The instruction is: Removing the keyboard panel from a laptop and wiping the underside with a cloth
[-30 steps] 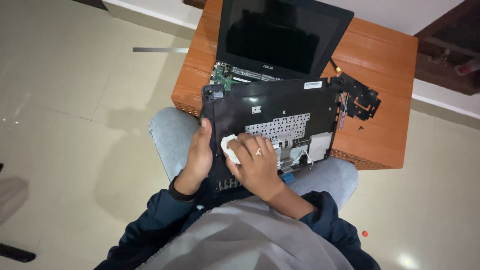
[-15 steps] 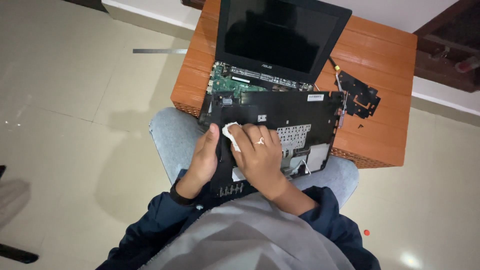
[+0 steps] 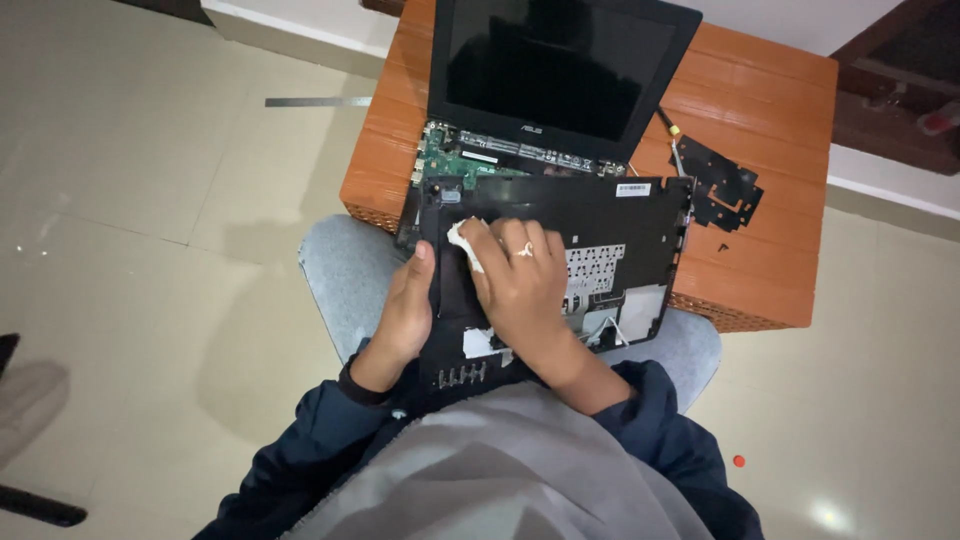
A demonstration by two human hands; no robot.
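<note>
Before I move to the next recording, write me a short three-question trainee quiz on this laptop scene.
1. True or false: the right hand presses a white cloth against the black laptop cover panel.
2. Which edge of the panel does the left hand grip? A) left B) right C) far
3. Fill in: the green circuit board lies exposed below the open laptop's dark ____.

Key:
1. True.
2. A; the thumb lies on the panel's left edge.
3. Screen, on the orange wooden table.
</note>
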